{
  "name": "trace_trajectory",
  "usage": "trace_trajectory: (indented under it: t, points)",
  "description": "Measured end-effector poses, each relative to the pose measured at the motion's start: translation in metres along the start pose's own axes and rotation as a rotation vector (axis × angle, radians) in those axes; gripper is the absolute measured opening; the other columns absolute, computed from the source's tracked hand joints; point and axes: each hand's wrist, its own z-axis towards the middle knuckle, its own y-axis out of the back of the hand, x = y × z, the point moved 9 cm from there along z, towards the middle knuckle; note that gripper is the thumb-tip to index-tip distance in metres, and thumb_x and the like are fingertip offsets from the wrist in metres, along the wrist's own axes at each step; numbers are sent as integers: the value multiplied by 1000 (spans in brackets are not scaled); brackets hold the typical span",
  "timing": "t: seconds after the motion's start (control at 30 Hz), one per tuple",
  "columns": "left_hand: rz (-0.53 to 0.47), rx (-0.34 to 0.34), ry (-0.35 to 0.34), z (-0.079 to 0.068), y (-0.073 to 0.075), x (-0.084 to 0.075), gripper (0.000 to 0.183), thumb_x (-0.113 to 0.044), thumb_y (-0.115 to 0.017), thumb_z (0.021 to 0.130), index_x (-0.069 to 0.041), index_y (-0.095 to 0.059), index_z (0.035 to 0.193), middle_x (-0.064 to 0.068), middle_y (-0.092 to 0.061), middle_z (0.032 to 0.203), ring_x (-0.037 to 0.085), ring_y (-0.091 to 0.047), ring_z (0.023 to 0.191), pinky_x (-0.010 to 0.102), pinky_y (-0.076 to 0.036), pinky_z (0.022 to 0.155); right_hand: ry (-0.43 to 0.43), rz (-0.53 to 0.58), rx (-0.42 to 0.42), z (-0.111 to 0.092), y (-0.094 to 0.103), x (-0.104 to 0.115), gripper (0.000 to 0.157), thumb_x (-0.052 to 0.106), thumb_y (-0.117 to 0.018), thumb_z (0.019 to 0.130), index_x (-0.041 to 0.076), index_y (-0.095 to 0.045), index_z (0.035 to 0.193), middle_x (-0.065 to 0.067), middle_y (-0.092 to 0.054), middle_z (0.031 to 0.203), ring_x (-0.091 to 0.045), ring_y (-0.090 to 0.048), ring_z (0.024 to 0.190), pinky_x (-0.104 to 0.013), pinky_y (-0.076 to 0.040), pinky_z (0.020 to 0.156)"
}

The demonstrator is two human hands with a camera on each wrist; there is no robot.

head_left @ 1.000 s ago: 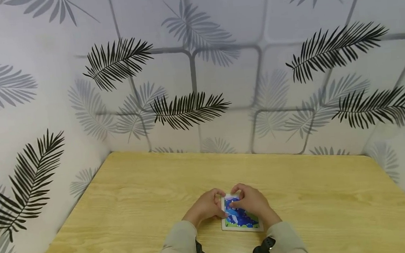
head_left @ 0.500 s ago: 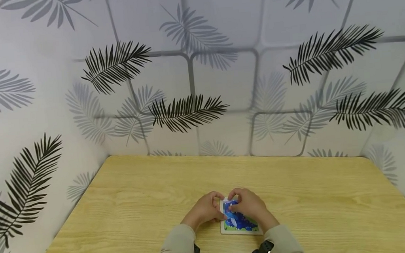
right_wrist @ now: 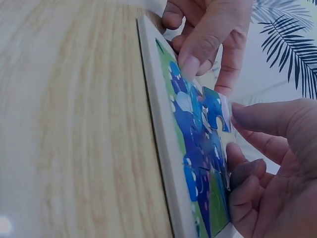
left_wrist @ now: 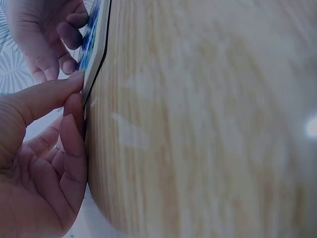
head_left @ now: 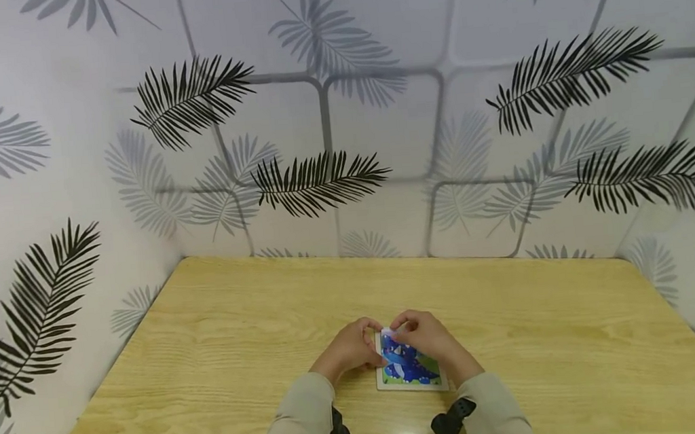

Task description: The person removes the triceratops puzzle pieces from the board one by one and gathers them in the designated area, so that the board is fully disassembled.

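A jigsaw puzzle (head_left: 411,372) with a blue dinosaur picture lies in a pale frame on the table, in the head view. My left hand (head_left: 348,348) grips the frame's left edge, its thumb on the front, as the left wrist view also shows (left_wrist: 44,148). At the far edge, my right hand (head_left: 429,336) pinches a blue puzzle piece (right_wrist: 214,106). That piece stands tilted up from the picture in the right wrist view, beside the right thumb (right_wrist: 262,118). The right hand's other fingers are curled by the frame's side. Part of the picture's right side is hidden by the right hand.
The wood-grain table (head_left: 256,306) spreads around the puzzle. Behind it and to the sides rise pale walls (head_left: 384,132) with a leaf pattern. Both wrists carry small black cameras (head_left: 338,432).
My right thumb has shifted from the dinosaur's face toward the puzzle's far edge, showing more of the face. The left hand keeps its hold. The head view has tilted slightly.
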Motion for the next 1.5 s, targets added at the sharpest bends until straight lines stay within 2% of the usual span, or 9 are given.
trace_trajectory:
  t: [0.1,0.3,0.5,0.7,0.93,1.03,1.3,1.5]
  points:
    - [-6,-6,2,1,1,0,53,4,-79,70,-8,-55,116,3,-53,69,13,-48,54,24,-40,48,-21,40,-18,3,1,-2,9,10,-66,88,8,-67,97,-3,-58,84,-19,-51,78,-35,-41,75]
    - [-4,-9,11,2,1,1,53,3,-79,70,-9,-55,116,3,-54,69,13,-48,54,24,-41,48,-46,40,-82,5,3,-6,6,8,-67,87,9,-69,92,-2,-64,88,-18,-55,82,-41,-44,84]
    - [-4,-9,4,2,2,0,53,5,-79,69,-8,-55,115,3,-54,67,13,-48,53,24,-40,47,-81,52,-154,6,6,-11,5,8,-68,85,7,-69,91,-2,-64,87,-18,-56,81,-39,-45,80]
    - [-7,-8,7,2,2,1,53,5,-78,70,-8,-55,115,3,-54,67,13,-47,53,24,-40,47,-119,169,-161,4,12,-17,10,7,-68,86,3,-69,95,-3,-64,87,-17,-55,80,-33,-45,76]
    - [-7,-7,24,-1,0,-1,52,3,-79,71,-9,-55,116,4,-53,68,14,-47,53,25,-41,49,-164,247,-178,-1,32,-34,15,10,-67,87,3,-69,100,-4,-63,88,-18,-50,75,-28,-40,61]
    - [-15,-12,26,-2,-1,-1,53,4,-79,71,-8,-55,117,4,-53,67,15,-47,53,25,-42,48,-189,260,-193,-3,43,-46,17,10,-65,88,2,-67,103,-4,-61,89,-17,-47,74,-27,-38,60]
    - [-33,-13,22,-3,0,-2,54,6,-78,70,-8,-55,116,4,-52,66,14,-47,53,25,-40,47,-178,237,-237,-11,78,-75,20,6,-63,89,-4,-64,106,0,-55,76,-14,-43,62,-25,-37,53]
    - [-37,-13,23,-3,0,-1,54,6,-78,70,-8,-55,116,4,-52,65,14,-47,52,25,-40,47,-176,206,-241,-17,92,-85,20,6,-62,89,-5,-63,105,-1,-55,77,-15,-44,64,-25,-38,53]
